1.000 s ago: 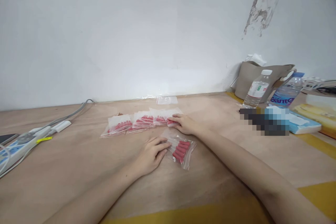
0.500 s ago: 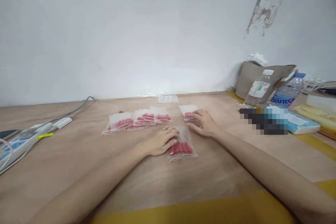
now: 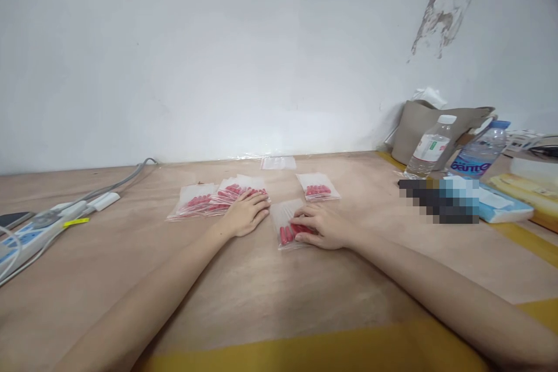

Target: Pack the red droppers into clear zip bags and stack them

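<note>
Several small clear zip bags of red capsule-shaped pieces lie on the wooden table. On the left, overlapping bags (image 3: pixel 197 200) form a row, and my left hand (image 3: pixel 244 215) rests palm-down on its right end, fingers stretched out over the bag there. In the middle lies a front bag (image 3: pixel 284 218), its red pieces near the lower edge. My right hand (image 3: pixel 321 225) lies across this bag's right part, fingers slightly apart and covering some pieces. Behind that hand, apart from it, is another filled bag (image 3: pixel 318 187).
A flat plastic bag (image 3: pixel 278 163) lies by the wall. At left are a power strip (image 3: pixel 26 238), cables and a phone (image 3: pixel 15 220). At right stand two water bottles (image 3: pixel 429 148), a grey bin (image 3: pixel 405 131) and a blue tissue pack (image 3: pixel 505 206).
My left hand has moved left from the front bag onto the row, whose right bags sit closer together. My right hand has come from the back bag onto the front bag, which shifted slightly back.
</note>
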The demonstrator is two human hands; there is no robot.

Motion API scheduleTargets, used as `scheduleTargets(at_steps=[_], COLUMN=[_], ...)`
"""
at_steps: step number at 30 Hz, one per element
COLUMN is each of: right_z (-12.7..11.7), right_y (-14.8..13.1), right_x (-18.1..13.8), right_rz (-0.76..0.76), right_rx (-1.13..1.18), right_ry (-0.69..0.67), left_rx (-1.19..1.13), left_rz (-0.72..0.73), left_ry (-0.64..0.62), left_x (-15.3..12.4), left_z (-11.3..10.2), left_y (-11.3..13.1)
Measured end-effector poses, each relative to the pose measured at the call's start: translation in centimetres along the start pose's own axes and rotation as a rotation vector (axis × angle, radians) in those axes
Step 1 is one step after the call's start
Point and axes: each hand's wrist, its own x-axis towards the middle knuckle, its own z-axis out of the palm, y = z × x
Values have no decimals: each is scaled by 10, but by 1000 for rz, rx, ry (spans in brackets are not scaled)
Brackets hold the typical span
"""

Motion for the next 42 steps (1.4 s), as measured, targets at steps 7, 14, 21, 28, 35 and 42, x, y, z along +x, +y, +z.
scheduleTargets(at_steps=[7, 14, 21, 28, 35, 42], right_z=[12, -2, 14, 15, 10, 13], right_y=[-2, 9, 17, 19, 15, 10], right_x=[17, -5, -11, -11, -11, -1], right_rz=[135, -62, -63, -40, -23, -50], right_rx=[-75, -62, -283, -298, -304, -362], right_ry=[157, 141, 297, 333, 324, 322], left_rx=[-268, -452, -301, -11, 87, 99], left_rz=[25, 147, 136, 245, 269, 269], left_ry=[267, 248, 310, 349, 348, 407], left_x=[-17, -13, -12, -14, -14, -13], left_z=[-12, -3, 5, 1, -4, -4], left_y=[27, 41, 32, 29, 32, 33])
